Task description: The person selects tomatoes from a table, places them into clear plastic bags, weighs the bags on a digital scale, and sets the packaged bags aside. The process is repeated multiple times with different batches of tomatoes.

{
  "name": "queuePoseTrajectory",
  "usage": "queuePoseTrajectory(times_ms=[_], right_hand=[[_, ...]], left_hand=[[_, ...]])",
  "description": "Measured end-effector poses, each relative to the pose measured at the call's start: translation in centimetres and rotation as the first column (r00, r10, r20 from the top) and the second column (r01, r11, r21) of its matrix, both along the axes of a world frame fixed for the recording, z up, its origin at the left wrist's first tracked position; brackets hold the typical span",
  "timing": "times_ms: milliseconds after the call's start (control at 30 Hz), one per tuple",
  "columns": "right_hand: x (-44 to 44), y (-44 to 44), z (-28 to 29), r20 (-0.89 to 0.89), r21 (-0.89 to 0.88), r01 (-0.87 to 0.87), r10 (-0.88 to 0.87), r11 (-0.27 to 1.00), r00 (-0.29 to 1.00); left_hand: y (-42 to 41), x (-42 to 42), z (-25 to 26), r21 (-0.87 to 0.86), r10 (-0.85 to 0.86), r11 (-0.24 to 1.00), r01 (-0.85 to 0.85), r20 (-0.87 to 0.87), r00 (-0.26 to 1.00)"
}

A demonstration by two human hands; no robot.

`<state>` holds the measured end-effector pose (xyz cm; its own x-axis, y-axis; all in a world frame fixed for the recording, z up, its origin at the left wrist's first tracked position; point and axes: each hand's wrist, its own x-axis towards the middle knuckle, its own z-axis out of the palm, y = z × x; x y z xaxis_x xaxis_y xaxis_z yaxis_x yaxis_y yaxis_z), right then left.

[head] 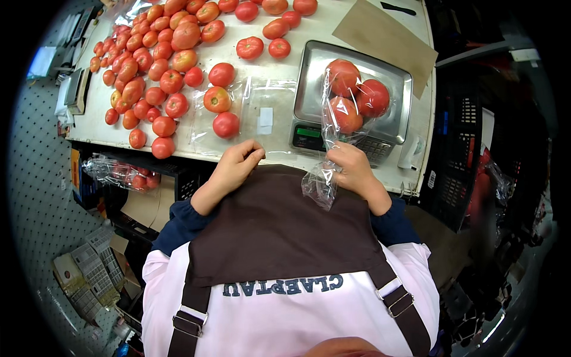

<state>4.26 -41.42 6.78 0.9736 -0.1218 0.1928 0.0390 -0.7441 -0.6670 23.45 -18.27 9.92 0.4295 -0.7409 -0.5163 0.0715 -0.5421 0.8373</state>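
My right hand (352,167) grips the gathered neck of a clear plastic bag (328,129); its loose end hangs below my fist, over the dark apron (285,223). Three tomatoes (342,78) are inside the bag, resting on the steel pan (310,73) of a digital scale. The scale's green display (308,133) faces me, and my right hand partly covers its keypad (372,149). At the table's front edge my left hand (238,165) is curled, thumb against fingers, with nothing seen in it. Just beyond it, a row of three tomatoes (225,125) lies on flat clear bags (272,96).
A heap of tomatoes (134,67) covers the table's left side. Brown cardboard (388,40) and a black-handled tool (398,8) lie beyond the scale. Black plastic crates (455,156) stand at the right; bagged tomatoes (138,178) sit below the table at the left.
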Motion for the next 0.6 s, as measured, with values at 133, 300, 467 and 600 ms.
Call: queuePoseTrajectory(times_ms=[133, 300, 467, 600], right_hand=[[0.2, 0.1, -0.1, -0.019, 0.028, -0.014, 0.014, 1.0, 1.0], [0.5, 0.4, 0.4, -0.037, 0.045, -0.005, 0.007, 0.999, 0.999], [0.3, 2.3, 3.1, -0.093, 0.104, 0.257, -0.248, 0.961, 0.964], [-1.7, 2.5, 5.5, -0.029, 0.051, 0.495, -0.495, 0.867, 0.869]], left_hand=[[1.4, 0.4, -0.9, 0.008, 0.02, 1.0, -0.019, -0.039, 0.999], [3.0, 1.5, -1.5, 0.026, 0.054, 0.998, -0.053, -0.053, 0.997], [2.9, 2.8, -2.0, -0.029, 0.025, 0.999, -0.03, -0.166, 0.986], [1.1, 3.5, -2.2, -0.155, -0.052, 0.987, 0.05, -0.008, 0.999]])
